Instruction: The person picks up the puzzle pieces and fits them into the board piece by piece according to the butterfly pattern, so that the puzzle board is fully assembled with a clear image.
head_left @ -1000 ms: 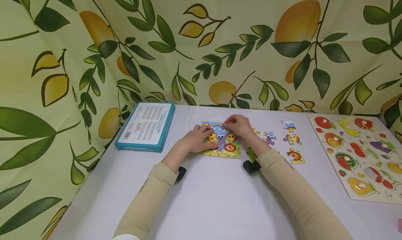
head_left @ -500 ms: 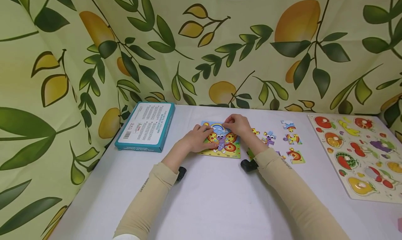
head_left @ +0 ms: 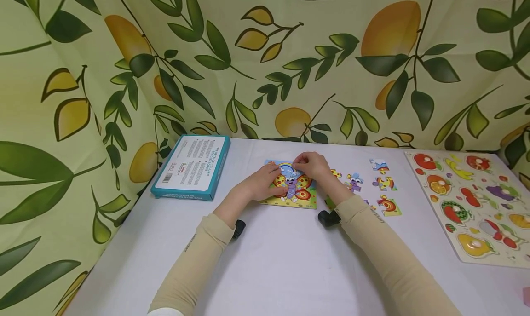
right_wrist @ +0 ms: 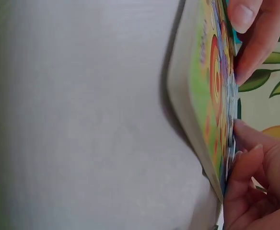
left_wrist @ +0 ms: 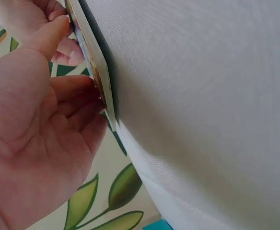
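Observation:
A square butterfly jigsaw board [head_left: 306, 203] lies flat on the table, its picture showing a purple-bodied butterfly and a rainbow. My left hand [head_left: 262, 183] rests on its left side with fairly straight fingers, the thumb lying over the picture. At the upper right of the board, my right hand [head_left: 313, 165] pinches a small puzzle piece [right_wrist: 231, 139] between thumb and index finger; most of that piece is hidden by the fingers. In the left wrist view, the fingertips of the left hand [left_wrist: 44, 129] touch the board near its edge.
Several loose puzzle pieces [head_left: 386, 183] lie right of the board, some partly behind the right forearm. A teal-edged box [head_left: 191, 166] lies at the left. Farther right is a fruit peg board [head_left: 468, 205]. A patterned cloth [head_left: 265, 77] hangs behind the table.
My left fingers have shifted slightly and sit closer together, with the hand still on the board. The right forearm has moved a little left; the right fingers stay at the board's upper right.

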`<state>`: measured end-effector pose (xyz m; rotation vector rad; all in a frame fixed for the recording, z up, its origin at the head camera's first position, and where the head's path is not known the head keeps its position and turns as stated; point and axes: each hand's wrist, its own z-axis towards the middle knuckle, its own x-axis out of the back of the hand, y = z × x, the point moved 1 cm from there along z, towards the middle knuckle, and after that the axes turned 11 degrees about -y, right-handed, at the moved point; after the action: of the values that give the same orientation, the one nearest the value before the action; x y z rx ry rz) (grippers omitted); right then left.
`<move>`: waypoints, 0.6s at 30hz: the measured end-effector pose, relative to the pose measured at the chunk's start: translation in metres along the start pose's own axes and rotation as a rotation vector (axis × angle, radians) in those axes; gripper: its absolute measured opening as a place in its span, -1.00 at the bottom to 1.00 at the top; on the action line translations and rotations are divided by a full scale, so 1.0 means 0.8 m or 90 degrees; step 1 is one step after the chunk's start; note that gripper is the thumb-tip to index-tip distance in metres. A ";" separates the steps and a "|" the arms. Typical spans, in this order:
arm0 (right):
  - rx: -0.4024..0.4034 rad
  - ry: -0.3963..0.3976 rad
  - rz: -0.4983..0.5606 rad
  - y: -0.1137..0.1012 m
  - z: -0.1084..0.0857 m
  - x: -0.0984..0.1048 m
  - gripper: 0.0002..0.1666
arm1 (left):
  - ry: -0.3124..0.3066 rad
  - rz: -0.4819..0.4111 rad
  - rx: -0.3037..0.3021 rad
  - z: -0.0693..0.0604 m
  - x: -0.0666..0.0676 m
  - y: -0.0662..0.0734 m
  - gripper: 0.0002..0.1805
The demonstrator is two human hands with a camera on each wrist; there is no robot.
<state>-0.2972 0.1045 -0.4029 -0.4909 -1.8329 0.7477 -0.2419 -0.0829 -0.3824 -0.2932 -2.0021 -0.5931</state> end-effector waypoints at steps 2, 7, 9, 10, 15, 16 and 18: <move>-0.002 -0.012 0.015 0.002 -0.001 0.001 -0.77 | -0.002 -0.024 0.001 0.000 0.000 0.000 -0.19; 0.014 -0.055 0.057 0.006 -0.006 0.005 -0.79 | -0.012 -0.020 0.016 0.003 -0.002 0.001 -0.18; 0.030 -0.069 0.060 0.007 -0.008 0.008 -0.78 | -0.014 0.000 0.020 0.005 -0.003 0.001 -0.19; 0.037 -0.076 0.056 0.008 -0.009 0.009 -0.77 | -0.014 0.008 0.021 0.006 -0.003 0.002 -0.19; 0.052 -0.096 0.013 0.010 -0.009 0.014 -0.66 | -0.003 0.036 0.020 0.009 -0.004 0.005 -0.20; 0.051 -0.100 0.006 0.010 -0.009 0.014 -0.63 | -0.001 0.042 0.017 0.009 -0.004 0.006 -0.20; 0.051 -0.101 -0.008 0.011 -0.007 0.013 -0.61 | -0.001 0.063 0.010 0.010 -0.005 0.007 -0.19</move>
<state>-0.2957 0.1191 -0.4004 -0.3774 -1.9424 0.8692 -0.2437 -0.0736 -0.3871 -0.3807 -1.9806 -0.5155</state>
